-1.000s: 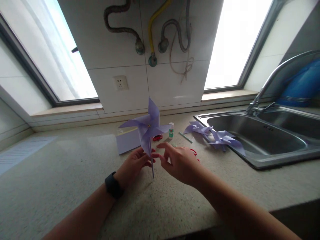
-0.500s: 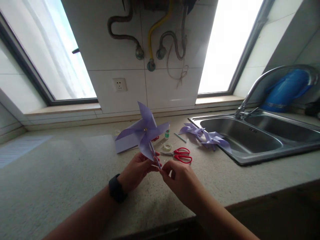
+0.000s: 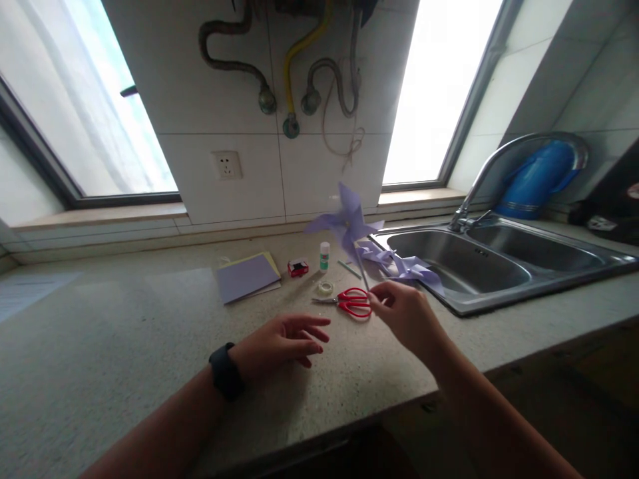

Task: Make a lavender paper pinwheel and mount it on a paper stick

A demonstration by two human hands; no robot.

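The purple pinwheel (image 3: 347, 223) is now gripped by the right hand (image 3: 404, 313) alone, its thin stick pinched between thumb and fingertips and held upright. Half a second ago the stick was grasped by both hands in front of the body; it has since been carried to the right and away, so that the vanes, somewhat blurred, are seen above the near corner of the sink (image 3: 504, 266). The left hand (image 3: 279, 339) has been released from the stick and is held flat and empty, fingers spread, low over the countertop (image 3: 124, 346); whether it is actually resting on the surface cannot be told. A dark watch (image 3: 225, 371) is worn on that wrist.

From the change it is judged that work on this pinwheel has been finished and that it is being taken toward the others.

Just beside the right hand, on its left, red scissors (image 3: 349, 303) are lying, with a roll of clear tape (image 3: 325, 288) a little beyond them. Beyond the right hand, more purple pinwheels (image 3: 404, 266) are laid at the sink's edge, under the held one. Farther out from the left hand are found a glue bottle (image 3: 324, 256), a small red box (image 3: 298, 268) and a stack of coloured paper (image 3: 247, 276)
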